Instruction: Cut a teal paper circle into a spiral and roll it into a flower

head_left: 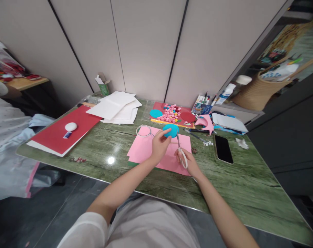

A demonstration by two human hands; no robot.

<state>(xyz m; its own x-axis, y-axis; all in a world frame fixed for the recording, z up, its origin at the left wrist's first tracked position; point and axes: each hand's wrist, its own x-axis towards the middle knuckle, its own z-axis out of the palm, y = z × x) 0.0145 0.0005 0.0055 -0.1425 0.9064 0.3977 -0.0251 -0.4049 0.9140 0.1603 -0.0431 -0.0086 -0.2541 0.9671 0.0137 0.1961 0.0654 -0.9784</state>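
Observation:
My left hand pinches a round piece of blue paper between thumb and fingers. In my right hand is a pair of scissors with white handles, its blades pointing up at the blue disc's right edge. Whether the blades touch the paper I cannot tell. Both hands are above stacked pink paper sheets, with a green edge showing underneath. A clear ring-shaped object lies on the pink paper, left of my left hand.
Behind my hands, small pink pieces lie on a red sheet beside another blue disc. White sheets and red paper are to the left. A phone and pink offcut lie right. Another person is at far left.

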